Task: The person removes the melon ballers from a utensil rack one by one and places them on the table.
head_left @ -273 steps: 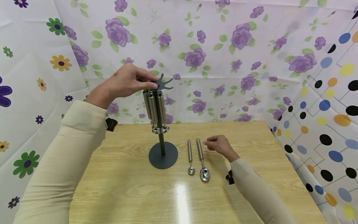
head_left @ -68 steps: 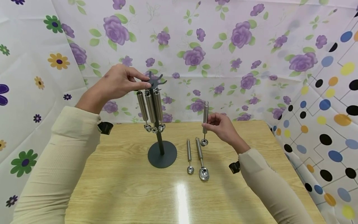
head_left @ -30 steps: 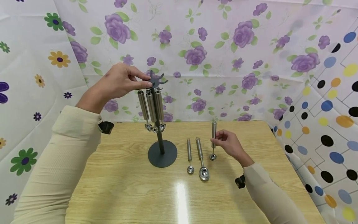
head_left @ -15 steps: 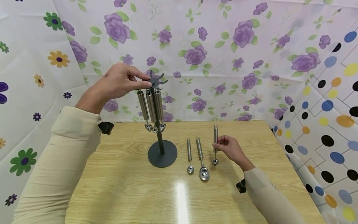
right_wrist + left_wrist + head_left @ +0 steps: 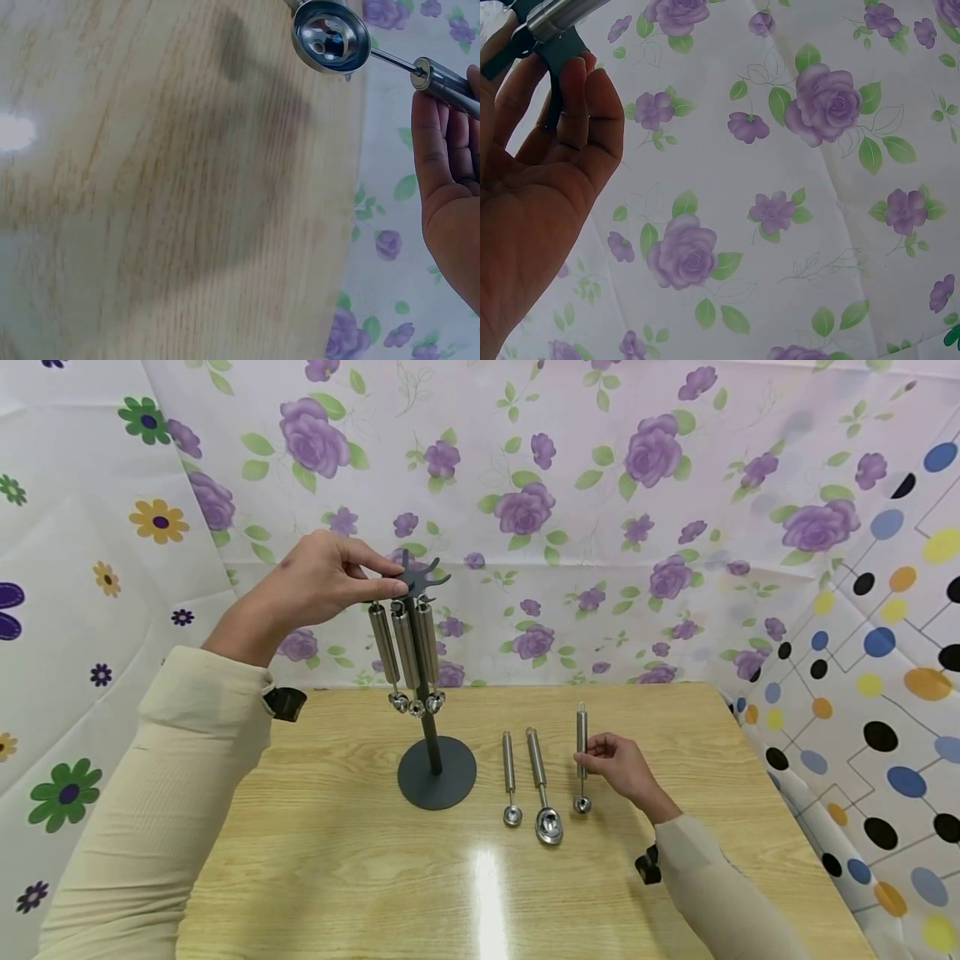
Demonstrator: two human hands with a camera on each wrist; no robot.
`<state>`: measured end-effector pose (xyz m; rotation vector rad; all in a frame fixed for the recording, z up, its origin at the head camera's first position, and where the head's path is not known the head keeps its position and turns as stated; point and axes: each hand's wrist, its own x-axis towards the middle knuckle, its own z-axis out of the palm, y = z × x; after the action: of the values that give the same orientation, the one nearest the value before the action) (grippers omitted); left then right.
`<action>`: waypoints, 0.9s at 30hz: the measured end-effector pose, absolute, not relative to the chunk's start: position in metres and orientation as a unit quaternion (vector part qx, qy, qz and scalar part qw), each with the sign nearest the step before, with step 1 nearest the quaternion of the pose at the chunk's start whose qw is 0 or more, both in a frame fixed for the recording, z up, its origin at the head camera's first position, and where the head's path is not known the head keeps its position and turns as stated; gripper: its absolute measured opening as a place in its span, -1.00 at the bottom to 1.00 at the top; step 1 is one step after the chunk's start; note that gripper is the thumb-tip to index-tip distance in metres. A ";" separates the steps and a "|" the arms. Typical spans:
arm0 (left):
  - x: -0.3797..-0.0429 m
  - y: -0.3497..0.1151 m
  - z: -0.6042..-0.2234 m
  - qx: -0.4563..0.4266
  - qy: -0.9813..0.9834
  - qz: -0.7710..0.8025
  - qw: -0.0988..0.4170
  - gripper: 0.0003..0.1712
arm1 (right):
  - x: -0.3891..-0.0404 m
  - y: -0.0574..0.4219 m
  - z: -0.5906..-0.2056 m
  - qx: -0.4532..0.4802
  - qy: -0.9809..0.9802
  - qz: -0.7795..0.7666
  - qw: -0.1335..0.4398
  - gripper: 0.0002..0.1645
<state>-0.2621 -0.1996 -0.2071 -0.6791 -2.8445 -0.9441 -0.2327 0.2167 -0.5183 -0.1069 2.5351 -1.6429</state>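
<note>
At the left my left hand [image 5: 322, 577] pinches the dark, hook-armed top [image 5: 422, 578] of a utensil stand between thumb and fingers. Several metal-handled scoops [image 5: 405, 643] hang from the hooks around its post. In the left wrist view the left hand [image 5: 562, 150] has its fingers curled at the stand's dark arms. To the right, my right hand [image 5: 618, 768] pinches the handle of a melon baller [image 5: 582, 735], held upright with its small round bowl down, close over the table. The right wrist view shows that bowl [image 5: 319, 45] shiny and hollow, with the handle in the fingers.
A small melon baller [image 5: 509, 764] and a bigger scoop with an oval bowl [image 5: 549, 827] lie side by side between the stand's round base [image 5: 420, 789] and my right hand. Flowered cloth [image 5: 525, 643] rises behind the wooden table [image 5: 360, 877].
The right hand has taken up a melon baller since the earliest frame. Over the last second it has lowered it toward the table, slightly rightward. The left hand has stayed at the stand's top.
</note>
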 end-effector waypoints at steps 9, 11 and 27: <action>-0.263 -0.199 -0.207 -0.219 -0.925 -0.307 0.035 -0.65 | -0.238 0.220 -0.535 -0.017 0.836 -0.546 0.061 -0.63; -0.263 -0.199 -0.207 -0.219 -0.925 -0.308 0.035 -0.65 | -0.239 0.220 -0.537 -0.010 0.834 -0.549 0.063 -0.64; -0.262 -0.199 -0.208 -0.221 -0.924 -0.310 0.038 -0.66 | -0.246 0.219 -0.554 0.001 0.827 -0.558 0.071 -0.68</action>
<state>-0.2623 -0.1994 -0.2076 -0.6785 -2.8329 -0.9521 -0.2455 0.2192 -0.5543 0.0032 2.4877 -1.6769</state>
